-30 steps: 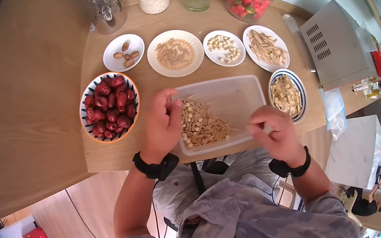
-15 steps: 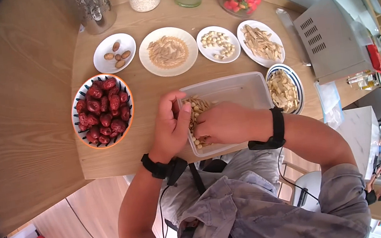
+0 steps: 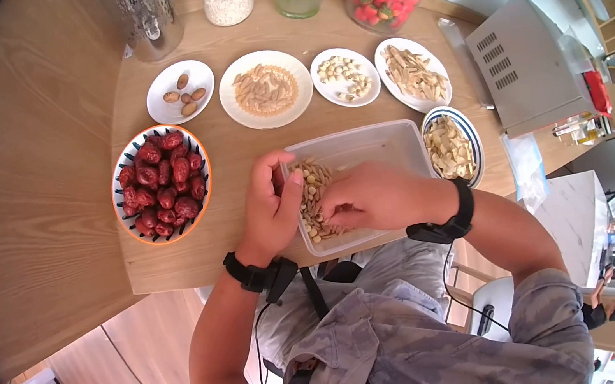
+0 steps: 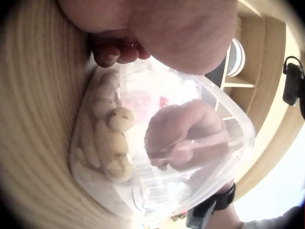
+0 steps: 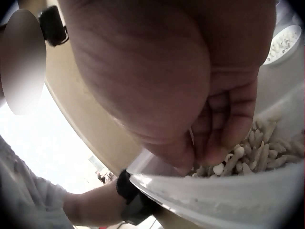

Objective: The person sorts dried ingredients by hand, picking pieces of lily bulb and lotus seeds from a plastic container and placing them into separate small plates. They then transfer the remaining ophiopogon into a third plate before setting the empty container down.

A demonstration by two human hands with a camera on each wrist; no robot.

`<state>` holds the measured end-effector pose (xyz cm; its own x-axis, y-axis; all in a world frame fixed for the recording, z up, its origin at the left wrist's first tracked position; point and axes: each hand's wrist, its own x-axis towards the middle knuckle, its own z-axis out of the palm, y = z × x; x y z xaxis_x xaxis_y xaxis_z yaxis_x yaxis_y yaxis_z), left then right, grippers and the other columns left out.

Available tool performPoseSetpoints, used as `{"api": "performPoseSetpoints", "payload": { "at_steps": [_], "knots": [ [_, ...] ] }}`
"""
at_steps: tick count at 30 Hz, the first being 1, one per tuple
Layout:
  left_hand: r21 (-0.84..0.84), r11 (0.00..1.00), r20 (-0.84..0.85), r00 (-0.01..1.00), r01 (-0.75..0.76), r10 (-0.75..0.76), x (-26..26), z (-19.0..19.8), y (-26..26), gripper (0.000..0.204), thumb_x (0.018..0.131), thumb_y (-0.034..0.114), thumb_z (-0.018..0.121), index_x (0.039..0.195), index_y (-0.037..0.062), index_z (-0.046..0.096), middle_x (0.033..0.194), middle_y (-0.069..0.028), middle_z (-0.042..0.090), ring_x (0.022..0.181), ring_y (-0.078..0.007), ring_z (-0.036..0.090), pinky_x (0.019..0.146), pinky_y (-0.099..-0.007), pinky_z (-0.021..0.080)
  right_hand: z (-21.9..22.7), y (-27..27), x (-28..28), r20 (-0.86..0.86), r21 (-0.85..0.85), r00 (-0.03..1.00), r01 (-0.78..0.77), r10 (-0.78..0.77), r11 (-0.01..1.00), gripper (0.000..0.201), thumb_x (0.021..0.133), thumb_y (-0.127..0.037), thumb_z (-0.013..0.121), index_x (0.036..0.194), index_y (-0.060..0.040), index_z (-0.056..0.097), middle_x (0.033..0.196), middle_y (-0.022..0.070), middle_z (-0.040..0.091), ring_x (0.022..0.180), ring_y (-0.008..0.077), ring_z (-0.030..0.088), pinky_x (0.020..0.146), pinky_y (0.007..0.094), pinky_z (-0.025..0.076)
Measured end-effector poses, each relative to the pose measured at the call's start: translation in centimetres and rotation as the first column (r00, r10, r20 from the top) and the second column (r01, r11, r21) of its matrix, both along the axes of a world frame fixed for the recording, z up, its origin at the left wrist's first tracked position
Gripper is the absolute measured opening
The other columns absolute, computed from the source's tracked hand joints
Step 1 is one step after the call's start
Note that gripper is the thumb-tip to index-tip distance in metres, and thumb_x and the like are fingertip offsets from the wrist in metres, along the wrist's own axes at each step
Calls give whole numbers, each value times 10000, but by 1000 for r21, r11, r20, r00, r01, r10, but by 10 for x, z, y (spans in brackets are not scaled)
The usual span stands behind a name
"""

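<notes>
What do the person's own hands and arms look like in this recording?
The left hand and right hand are bare. Each wrist wears a black strap with a boxy black device; a thin dark cable trails from the right one. The grey, camouflage-patterned shirt's sleeves end near the elbows.

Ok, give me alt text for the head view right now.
A person's right hand reaches into a clear plastic box of pale pieces while the left hand grips its left end. Beyond stand four white plates of food, and a bowl of wrinkled red fruit sits left.
</notes>
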<state>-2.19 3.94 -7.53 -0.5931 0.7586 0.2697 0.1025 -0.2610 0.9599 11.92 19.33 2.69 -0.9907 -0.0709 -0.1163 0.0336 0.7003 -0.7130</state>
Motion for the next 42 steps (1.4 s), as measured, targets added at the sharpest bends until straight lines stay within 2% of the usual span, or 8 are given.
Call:
{"api": "performPoseSetpoints", "payload": {
  "at_steps": [4,8,15,18,24,28,32,42],
  "knots": [
    [11,1000,38,999,14,-14,1,-5,0,268,1024,46,621,1282,48,548,915,32,472,788,-64,399,678,-236,372,26,25,28,-54,-79,967,246,-250,966,107,915,-64,772,1011,-58,724,904,62,741,766,169,697,692,300,543],
    [-4,1000,-23,1000,4,-4,-1,-12,0,265,1028,61,621,1283,49,550,892,36,448,786,-68,406,686,-245,372,25,67,86,-110,-199,696,684,-710,701,102,931,-58,766,990,14,723,825,42,724,749,66,650,670,240,519],
    [-20,1000,-34,999,-15,15,0,-6,-1,282,1020,68,634,1297,39,584,900,35,463,801,-75,416,713,-248,383,20,115,161,-132,215,446,885,-885,413,179,932,-117,760,1027,30,724,850,70,749,736,88,663,678,258,530],
    [-22,999,-73,997,-38,37,-1,-2,0,300,1021,74,637,1314,33,589,917,31,477,810,-77,422,726,-245,389,16,108,157,-216,170,447,893,-868,417,163,930,-94,753,1028,32,722,857,82,745,750,97,669,686,268,535],
    [-13,999,-65,997,-31,30,-1,0,-1,304,1026,86,639,1321,30,586,932,29,480,817,-75,425,733,-241,391,41,51,94,-10,-73,793,608,-610,791,92,953,-5,722,1042,13,712,906,43,721,846,79,675,755,262,547],
    [2,1000,-67,997,-30,30,-1,1,0,301,1030,82,636,1321,29,582,922,35,477,812,-68,421,729,-234,387,26,30,43,-42,46,960,279,-278,959,146,888,-58,757,1023,-34,709,929,130,726,813,262,709,740,341,557],
    [-9,1000,-6,1000,-3,3,-1,2,-1,306,1029,72,637,1325,27,576,922,42,485,801,-57,415,703,-226,384,0,8,6,45,222,987,143,-157,965,211,821,-129,777,996,-60,679,919,153,711,859,382,690,763,456,547],
    [-5,1000,17,1000,-3,3,0,1,0,319,1018,61,649,1327,38,576,943,40,494,790,-56,406,673,-225,381,-17,-1,-14,186,215,976,74,-115,974,244,797,-127,788,998,-61,668,881,127,725,880,362,715,767,484,546]
  ]
}}
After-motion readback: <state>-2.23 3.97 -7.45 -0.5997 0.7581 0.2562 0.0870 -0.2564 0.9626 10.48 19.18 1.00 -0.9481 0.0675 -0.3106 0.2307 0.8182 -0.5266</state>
